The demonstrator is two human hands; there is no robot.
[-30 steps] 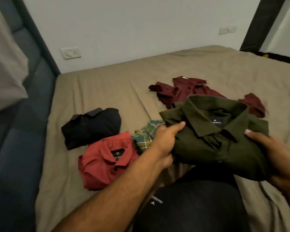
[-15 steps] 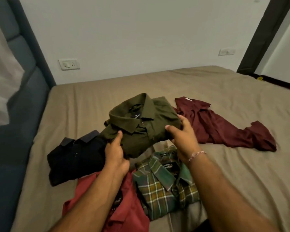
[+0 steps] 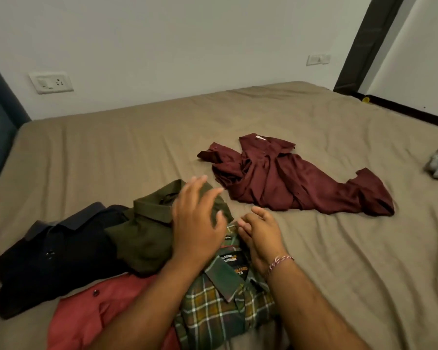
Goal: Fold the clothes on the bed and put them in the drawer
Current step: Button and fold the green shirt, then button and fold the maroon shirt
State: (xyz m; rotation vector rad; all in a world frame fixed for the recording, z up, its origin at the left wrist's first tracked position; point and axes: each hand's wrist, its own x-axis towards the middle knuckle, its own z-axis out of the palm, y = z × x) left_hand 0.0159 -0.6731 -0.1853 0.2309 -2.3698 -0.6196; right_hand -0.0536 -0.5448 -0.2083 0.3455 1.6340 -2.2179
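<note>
Black folded shirt point(image 3: 53, 258), olive shirt point(image 3: 147, 236) and plaid shirt point(image 3: 220, 304) sit stacked at near left of the bed point(image 3: 111, 152). Left hand point(image 3: 199, 223) and right hand point(image 3: 261, 236) hover over them, both grips apart, empty. Unfolded maroon shirt point(image 3: 288, 183) lies ahead-right, long axis running left-right, nearer the right hand.

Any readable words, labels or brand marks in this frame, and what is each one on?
None can be read.
Plaid shirt neck label: orange and white lettering, too blurred.
Small white tag near its collar: too small.
Olive shirt collar label: hidden by the left hand.
</note>
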